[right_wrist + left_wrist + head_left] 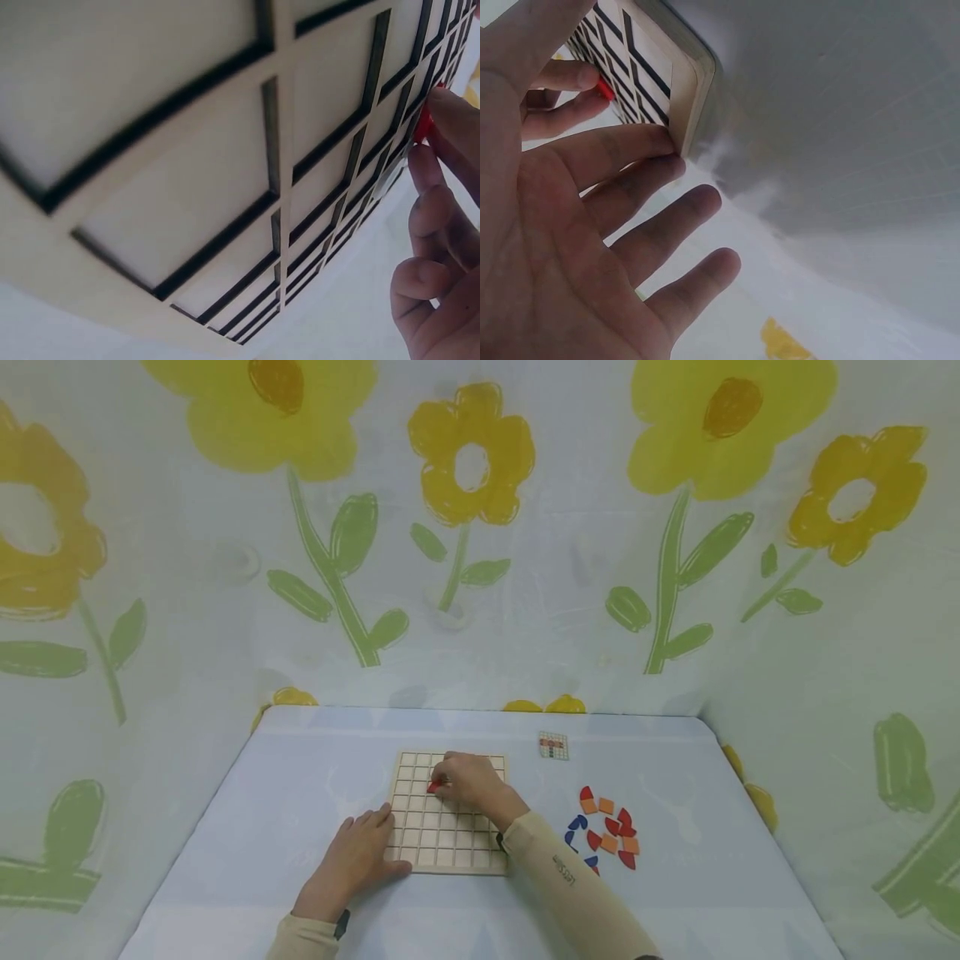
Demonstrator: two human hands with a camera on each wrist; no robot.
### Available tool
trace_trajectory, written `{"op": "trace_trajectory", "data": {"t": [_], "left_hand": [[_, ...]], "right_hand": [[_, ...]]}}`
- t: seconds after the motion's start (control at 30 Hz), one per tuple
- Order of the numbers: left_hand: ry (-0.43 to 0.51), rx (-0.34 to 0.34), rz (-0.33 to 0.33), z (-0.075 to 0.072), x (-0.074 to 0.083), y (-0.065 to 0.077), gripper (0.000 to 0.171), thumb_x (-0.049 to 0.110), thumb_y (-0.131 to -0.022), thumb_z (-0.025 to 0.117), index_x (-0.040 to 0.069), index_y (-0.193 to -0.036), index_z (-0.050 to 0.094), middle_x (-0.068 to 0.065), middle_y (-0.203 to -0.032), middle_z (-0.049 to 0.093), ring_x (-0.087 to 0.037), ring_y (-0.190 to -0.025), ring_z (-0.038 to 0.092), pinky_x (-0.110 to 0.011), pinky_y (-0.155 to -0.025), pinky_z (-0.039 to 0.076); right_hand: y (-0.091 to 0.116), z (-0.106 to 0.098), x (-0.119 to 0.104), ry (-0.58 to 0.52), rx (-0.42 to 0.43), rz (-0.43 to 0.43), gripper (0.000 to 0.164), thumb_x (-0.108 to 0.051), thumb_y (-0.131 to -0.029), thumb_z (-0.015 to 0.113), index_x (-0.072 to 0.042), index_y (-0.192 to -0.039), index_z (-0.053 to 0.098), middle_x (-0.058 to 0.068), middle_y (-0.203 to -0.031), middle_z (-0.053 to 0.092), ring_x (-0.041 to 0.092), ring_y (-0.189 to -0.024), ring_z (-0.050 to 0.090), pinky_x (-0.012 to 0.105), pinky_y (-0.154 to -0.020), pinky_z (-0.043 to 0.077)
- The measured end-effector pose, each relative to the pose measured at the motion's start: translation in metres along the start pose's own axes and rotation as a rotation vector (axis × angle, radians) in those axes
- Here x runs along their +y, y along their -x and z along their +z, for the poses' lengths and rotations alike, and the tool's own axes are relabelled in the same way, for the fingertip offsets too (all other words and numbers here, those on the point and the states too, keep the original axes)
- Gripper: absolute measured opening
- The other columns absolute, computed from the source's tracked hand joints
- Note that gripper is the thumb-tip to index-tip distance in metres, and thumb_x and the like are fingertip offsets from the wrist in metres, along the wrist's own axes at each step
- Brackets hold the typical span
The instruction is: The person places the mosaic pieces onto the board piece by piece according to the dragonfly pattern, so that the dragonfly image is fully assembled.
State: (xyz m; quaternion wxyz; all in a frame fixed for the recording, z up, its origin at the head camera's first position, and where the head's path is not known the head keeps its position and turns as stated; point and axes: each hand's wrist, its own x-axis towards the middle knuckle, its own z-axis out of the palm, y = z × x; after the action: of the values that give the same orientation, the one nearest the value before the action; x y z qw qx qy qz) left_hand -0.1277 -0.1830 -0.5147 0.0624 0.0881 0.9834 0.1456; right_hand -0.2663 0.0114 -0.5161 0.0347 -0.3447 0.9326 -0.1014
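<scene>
A square wooden grid board (pixel 447 858) lies on the table. Over its upper middle squares my right hand (pixel 468 781) pinches a small red quarter-circle piece (pixel 432 787) between thumb and fingertips. The right wrist view has the red piece (pixel 424 124) close over the grid at the far side. My left hand (pixel 358 852) rests at the board's left edge with fingers spread. Up close in the left wrist view, the left fingertips (pixel 664 140) are right at the board's rim (pixel 694 90), and the palm holds nothing.
Right of the board lie loose red pieces (pixel 627 860), orange squares (pixel 609 843) and blue pieces (pixel 578 822). Behind them is a small pattern card (pixel 553 746) printed with a grid. A flower-print cloth wall (pixel 525 652) stands around the white table (pixel 300 760).
</scene>
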Motion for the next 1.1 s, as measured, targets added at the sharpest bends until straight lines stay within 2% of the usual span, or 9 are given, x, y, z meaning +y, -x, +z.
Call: {"op": "trace_trajectory", "data": {"t": [0.2, 0.57, 1.1], "left_hand": [[-0.034, 0.006, 0.004, 0.0005, 0.0010, 0.0006, 0.090, 0.049, -0.077, 0.085, -0.011, -0.137, 0.055, -0.025, -0.147, 0.050, -0.043, -0.132, 0.050, -0.062, -0.109, 0.040], [-0.025, 0.011, 0.011, 0.0003, 0.0003, 0.0015, 0.090, 0.048, -0.077, 0.086, -0.011, -0.137, 0.055, -0.025, -0.147, 0.050, -0.044, -0.133, 0.049, -0.062, -0.110, 0.039], [-0.022, 0.007, 0.014, -0.0009, 0.0015, 0.0015, 0.089, 0.047, -0.077, 0.086, -0.011, -0.138, 0.055, -0.025, -0.147, 0.050, -0.044, -0.133, 0.049, -0.063, -0.109, 0.039]], "right_hand": [[0.0009, -0.0014, -0.0015, -0.010, 0.010, -0.018, 0.010, -0.032, -0.090, 0.079, -0.026, -0.098, 0.080, -0.014, -0.089, 0.062, 0.002, -0.075, 0.053, 0.021, -0.064, 0.050], [0.0021, -0.0028, -0.0036, -0.011, -0.050, 0.014, 0.015, -0.033, -0.093, 0.076, -0.025, -0.105, 0.079, -0.013, -0.090, 0.062, 0.002, -0.075, 0.053, 0.020, -0.066, 0.050], [0.0062, 0.0013, -0.0034, 0.000, -0.007, 0.023, 0.020, -0.034, -0.095, 0.074, -0.025, -0.112, 0.079, -0.013, -0.095, 0.065, 0.001, -0.079, 0.055, 0.019, -0.068, 0.051]]}}
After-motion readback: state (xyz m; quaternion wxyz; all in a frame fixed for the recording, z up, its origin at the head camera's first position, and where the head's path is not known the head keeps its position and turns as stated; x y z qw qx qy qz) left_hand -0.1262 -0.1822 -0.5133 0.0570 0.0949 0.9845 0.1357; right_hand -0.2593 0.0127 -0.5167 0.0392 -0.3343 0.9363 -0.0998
